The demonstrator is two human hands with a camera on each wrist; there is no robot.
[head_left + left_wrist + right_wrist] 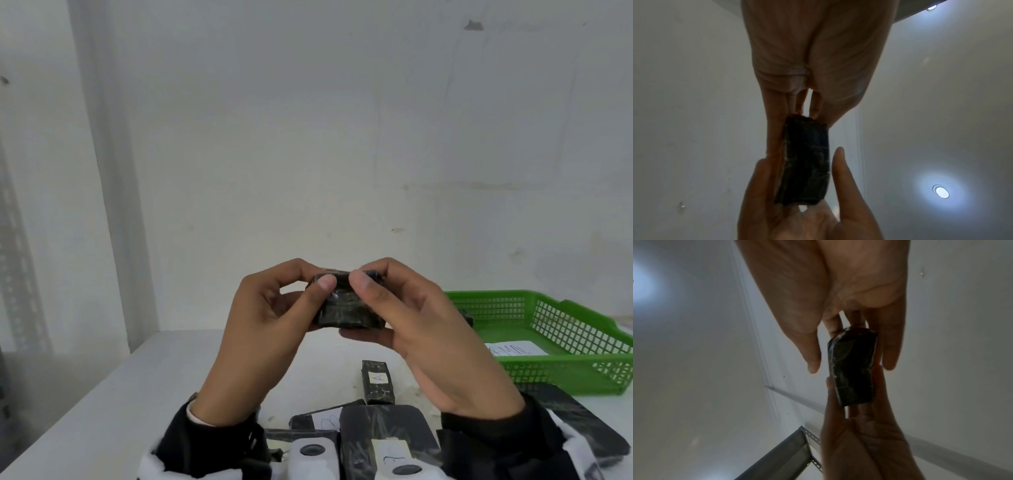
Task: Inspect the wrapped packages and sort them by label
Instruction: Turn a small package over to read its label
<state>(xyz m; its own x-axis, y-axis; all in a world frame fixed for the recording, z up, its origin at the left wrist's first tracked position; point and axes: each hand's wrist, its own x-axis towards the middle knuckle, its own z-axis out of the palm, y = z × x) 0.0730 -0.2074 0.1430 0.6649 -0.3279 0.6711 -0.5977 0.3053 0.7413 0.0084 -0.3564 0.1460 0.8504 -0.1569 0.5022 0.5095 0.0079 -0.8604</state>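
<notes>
White wall rises behind the white bench [171,370]. Both hands hold one black wrapped package [346,301] up above the bench: the left hand [260,329] has it in a curled grip, thumb on its front, and the right hand [404,318] likewise. Other labelled packages [376,382] lie on the bench below, near a green basket [565,373].

Head view evenly lit, soft; wrist views dim, backlit.
Round ceiling lamp [940,193] flares with halo; hands silhouetted, edges stretched, slight blur.
</notes>
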